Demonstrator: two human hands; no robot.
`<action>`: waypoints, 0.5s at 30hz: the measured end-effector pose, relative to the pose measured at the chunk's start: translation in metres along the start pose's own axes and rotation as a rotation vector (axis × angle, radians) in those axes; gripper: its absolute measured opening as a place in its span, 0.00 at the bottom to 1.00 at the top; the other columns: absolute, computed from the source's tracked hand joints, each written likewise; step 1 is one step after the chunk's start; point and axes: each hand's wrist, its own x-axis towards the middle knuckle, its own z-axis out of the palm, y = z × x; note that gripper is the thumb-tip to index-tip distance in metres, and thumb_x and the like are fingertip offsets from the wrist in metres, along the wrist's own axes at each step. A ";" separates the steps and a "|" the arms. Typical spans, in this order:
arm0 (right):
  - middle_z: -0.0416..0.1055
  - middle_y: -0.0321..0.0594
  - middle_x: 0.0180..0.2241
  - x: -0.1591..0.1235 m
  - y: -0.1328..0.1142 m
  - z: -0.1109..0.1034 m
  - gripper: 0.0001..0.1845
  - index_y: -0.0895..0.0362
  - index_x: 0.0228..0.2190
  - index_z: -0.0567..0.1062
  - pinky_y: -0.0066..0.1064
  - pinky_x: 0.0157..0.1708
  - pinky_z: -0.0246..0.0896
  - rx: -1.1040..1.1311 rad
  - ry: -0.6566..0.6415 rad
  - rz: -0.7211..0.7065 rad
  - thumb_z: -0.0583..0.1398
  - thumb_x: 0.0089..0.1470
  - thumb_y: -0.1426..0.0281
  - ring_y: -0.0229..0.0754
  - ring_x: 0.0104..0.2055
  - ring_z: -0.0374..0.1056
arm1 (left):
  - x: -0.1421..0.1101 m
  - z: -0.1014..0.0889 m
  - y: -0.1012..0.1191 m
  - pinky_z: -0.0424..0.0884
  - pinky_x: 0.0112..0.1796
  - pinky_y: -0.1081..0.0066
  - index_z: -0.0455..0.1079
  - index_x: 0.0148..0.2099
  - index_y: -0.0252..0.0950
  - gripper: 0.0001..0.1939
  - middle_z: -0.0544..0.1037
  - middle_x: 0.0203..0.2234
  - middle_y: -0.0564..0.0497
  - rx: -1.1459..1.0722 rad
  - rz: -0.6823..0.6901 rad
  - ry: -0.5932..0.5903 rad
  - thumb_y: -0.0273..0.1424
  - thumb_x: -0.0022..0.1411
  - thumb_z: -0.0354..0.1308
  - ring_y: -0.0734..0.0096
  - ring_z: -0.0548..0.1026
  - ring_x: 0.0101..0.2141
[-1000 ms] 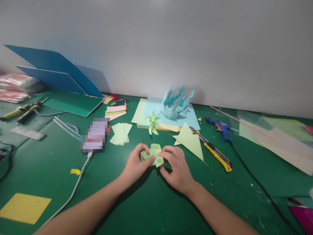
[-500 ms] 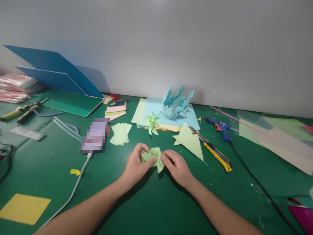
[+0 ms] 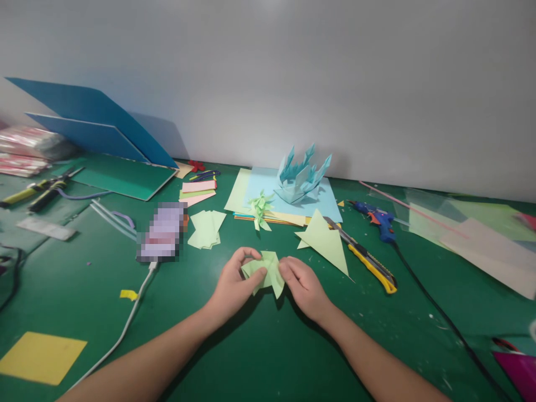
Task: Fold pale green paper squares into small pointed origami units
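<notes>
Between my hands, just above the green table, is a light green sheet of folded paper (image 3: 273,277) with several creased points. My left hand (image 3: 238,277) pinches its left side, thumb across the front and index finger curled over the top. At the right edge, my right hand (image 3: 302,280) grips the paper between thumb and fingers. Beyond them lies a small light green folded paper piece (image 3: 261,209) with pointed leaves. Behind it a pale blue origami form (image 3: 299,181) with upright spikes stands on stacked paper sheets (image 3: 238,192).
Right of my hands lie green paper triangles (image 3: 322,240), a yellow utility knife (image 3: 372,268) and a blue glue gun (image 3: 380,220) with a black cord. To the left are green paper slips (image 3: 206,229), a phone (image 3: 163,231) on a white cable, and pliers (image 3: 50,187).
The green paper has turned slightly, and its right flap now opens out flatter toward me. My right fingers have shifted a little along its edge; the left index finger reaches slightly further over.
</notes>
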 end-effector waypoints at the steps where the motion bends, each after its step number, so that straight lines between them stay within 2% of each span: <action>1: 0.58 0.34 0.19 0.000 0.000 0.000 0.23 0.54 0.19 0.59 0.28 0.24 0.56 0.030 -0.003 0.009 0.43 0.63 0.60 0.38 0.23 0.58 | 0.000 0.000 -0.001 0.63 0.25 0.76 0.61 0.36 0.38 0.10 0.68 0.28 0.57 0.018 0.011 0.009 0.31 0.50 0.57 0.79 0.64 0.22; 4: 0.64 0.37 0.23 -0.001 0.001 -0.001 0.23 0.55 0.24 0.66 0.30 0.28 0.60 0.162 -0.015 0.039 0.42 0.63 0.59 0.39 0.27 0.62 | 0.001 -0.002 -0.005 0.64 0.27 0.76 0.62 0.37 0.38 0.08 0.68 0.29 0.56 0.081 0.050 0.026 0.30 0.52 0.55 0.77 0.65 0.25; 6: 0.68 0.40 0.30 -0.003 0.002 -0.002 0.20 0.56 0.36 0.69 0.31 0.30 0.62 0.255 0.001 0.059 0.44 0.61 0.58 0.40 0.30 0.65 | 0.001 -0.002 -0.005 0.64 0.29 0.75 0.62 0.37 0.38 0.07 0.68 0.29 0.56 0.130 0.082 0.021 0.29 0.52 0.54 0.76 0.66 0.27; 8: 0.69 0.43 0.37 -0.003 0.002 -0.003 0.20 0.56 0.47 0.64 0.31 0.31 0.63 0.295 0.033 0.062 0.49 0.58 0.58 0.41 0.33 0.66 | 0.001 -0.002 -0.005 0.64 0.31 0.74 0.63 0.36 0.38 0.06 0.68 0.29 0.55 0.196 0.112 -0.001 0.28 0.52 0.53 0.74 0.66 0.29; 9: 0.69 0.44 0.39 -0.003 0.001 -0.003 0.21 0.56 0.49 0.62 0.31 0.31 0.63 0.288 0.043 0.055 0.51 0.57 0.59 0.41 0.34 0.66 | 0.001 -0.002 -0.005 0.64 0.31 0.74 0.63 0.36 0.38 0.06 0.68 0.29 0.55 0.233 0.120 -0.017 0.28 0.53 0.52 0.73 0.66 0.29; 11: 0.69 0.43 0.40 -0.002 -0.001 -0.004 0.19 0.55 0.47 0.64 0.31 0.32 0.63 0.248 0.033 0.033 0.54 0.54 0.65 0.41 0.36 0.65 | 0.000 -0.002 -0.005 0.62 0.31 0.74 0.64 0.37 0.38 0.07 0.68 0.28 0.56 0.301 0.115 -0.048 0.27 0.53 0.52 0.73 0.66 0.28; 15: 0.68 0.40 0.33 0.000 -0.004 -0.004 0.05 0.55 0.31 0.70 0.32 0.35 0.62 0.207 0.029 0.011 0.55 0.50 0.72 0.42 0.36 0.66 | 0.000 -0.001 -0.006 0.59 0.27 0.74 0.64 0.39 0.39 0.08 0.65 0.24 0.58 0.372 0.093 -0.078 0.29 0.54 0.50 0.75 0.61 0.23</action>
